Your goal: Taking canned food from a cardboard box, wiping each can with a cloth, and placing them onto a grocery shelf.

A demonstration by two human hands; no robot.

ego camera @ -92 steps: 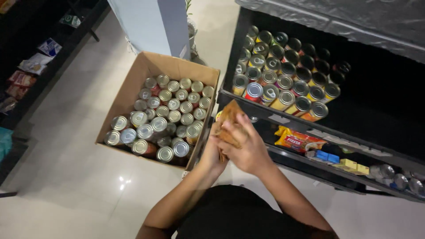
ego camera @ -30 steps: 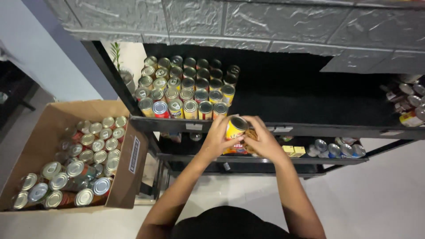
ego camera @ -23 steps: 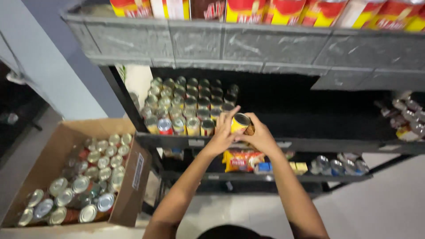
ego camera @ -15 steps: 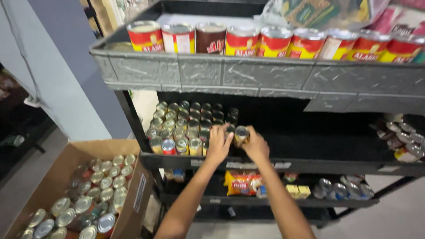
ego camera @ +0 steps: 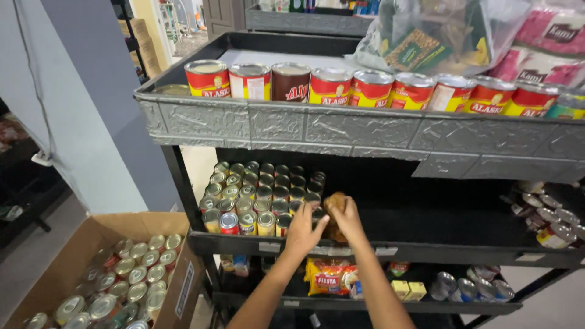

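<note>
Since 0.5 s ago, both hands have reached deeper at frame centre: right hand (ego camera: 348, 218) grips the upright can (ego camera: 334, 205); left hand (ego camera: 303, 229), fingers curled, steadies it just right of the can rows (ego camera: 262, 198) on the shelf (ego camera: 439, 251).

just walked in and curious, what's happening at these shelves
A person is stocking small tins on a dark metal rack. Both hands, the left hand and the right hand, are together on a stack of cans at the right end of the block of small cans on the middle shelf. An open cardboard box on the floor to the left holds many more tins. Larger red and yellow cans line the front of the top shelf.
</note>
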